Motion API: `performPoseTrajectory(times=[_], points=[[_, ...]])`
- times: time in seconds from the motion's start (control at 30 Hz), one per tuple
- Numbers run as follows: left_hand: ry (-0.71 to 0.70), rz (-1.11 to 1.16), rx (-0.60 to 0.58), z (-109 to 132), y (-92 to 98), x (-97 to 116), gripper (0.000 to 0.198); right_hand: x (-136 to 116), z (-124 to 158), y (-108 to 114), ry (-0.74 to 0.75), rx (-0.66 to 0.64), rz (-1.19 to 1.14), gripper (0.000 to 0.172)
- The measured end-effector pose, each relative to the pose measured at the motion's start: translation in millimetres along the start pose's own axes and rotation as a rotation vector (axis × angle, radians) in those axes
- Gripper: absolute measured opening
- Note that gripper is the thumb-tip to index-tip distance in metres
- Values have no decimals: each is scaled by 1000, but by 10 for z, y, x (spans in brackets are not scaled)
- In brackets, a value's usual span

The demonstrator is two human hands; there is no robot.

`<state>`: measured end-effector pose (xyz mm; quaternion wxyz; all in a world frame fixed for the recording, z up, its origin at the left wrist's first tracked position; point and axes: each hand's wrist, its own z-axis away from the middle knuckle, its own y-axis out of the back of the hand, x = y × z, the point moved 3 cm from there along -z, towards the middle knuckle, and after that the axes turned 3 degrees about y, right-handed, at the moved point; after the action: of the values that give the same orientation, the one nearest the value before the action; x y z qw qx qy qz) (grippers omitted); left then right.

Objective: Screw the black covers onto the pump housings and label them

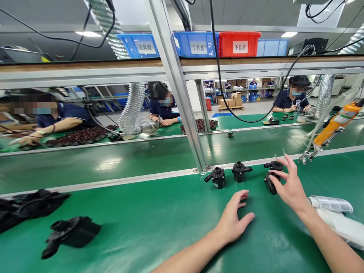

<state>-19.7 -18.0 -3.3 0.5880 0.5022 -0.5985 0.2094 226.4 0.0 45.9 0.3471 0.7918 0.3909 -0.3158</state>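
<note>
Over the green mat, my left hand (233, 219) is held with its fingers apart and nothing in it. My right hand (291, 187) is farther right, its thumb and fingers spread beside a tilted black pump (272, 182); its thumb overlaps the pump's edge, and whether they touch is unclear. Just behind stands another black pump (275, 165), partly hidden by the fingers. Two more upright black pumps, one (218, 178) near the metal post and one (239, 171) to its right, stand beyond my left hand. A larger-looking black pump (74, 232) lies at the near left.
Black cloth-like material (31, 206) lies at the left edge. A roll of labels (331, 204) is right of my right forearm. An orange electric screwdriver (338, 123) hangs at the right. A metal post (182, 91) rises centrally; several people work across the conveyor (148, 155).
</note>
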Motion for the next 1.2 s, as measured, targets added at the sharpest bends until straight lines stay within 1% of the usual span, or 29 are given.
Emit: performPoseTrajectory(times=[0.07,0.1,0.13,0.2,0.23,0.3,0.33,0.4,0.47,0.5,0.67,0.77,1.0,1.13,1.2], points=[[51,126,-19,-10,-45,-52,88,-192,131,-152,-10,-28,-142,88],[62,190,-34,-12,-67,-65,97,-284,197,-232,-34,-53,-223,90],[72,263,-56,-15,-86,-73,101,-365,255,-306,-64,-82,-299,92],[99,439,-105,-23,-102,-77,99,-475,336,-408,-102,-118,-388,92],[125,542,-131,-30,-98,-76,96,-500,355,-426,-103,-107,-394,89],[195,741,-170,-49,-67,-75,92,-493,369,-413,-105,-69,-376,77],[231,819,-175,-61,-41,-76,90,-469,371,-401,-122,-75,-382,70],[290,909,-160,-91,15,-80,84,-413,384,-398,-192,-169,-452,60],[311,929,-132,-119,57,-90,80,-379,412,-423,-270,-284,-535,60],[313,928,-123,-130,67,-99,80,-373,426,-438,-299,-310,-558,62],[284,897,-128,-155,33,-186,89,-390,458,-503,-397,-269,-554,81],[266,879,-133,-160,11,-230,99,-402,468,-519,-426,-262,-542,87],[255,862,-109,-164,7,-226,104,-389,488,-537,-437,-255,-494,93],[253,868,-106,-166,4,-224,104,-402,498,-534,-397,-248,-450,91],[247,869,-107,-167,2,-228,102,-403,517,-524,-337,-251,-363,85]])
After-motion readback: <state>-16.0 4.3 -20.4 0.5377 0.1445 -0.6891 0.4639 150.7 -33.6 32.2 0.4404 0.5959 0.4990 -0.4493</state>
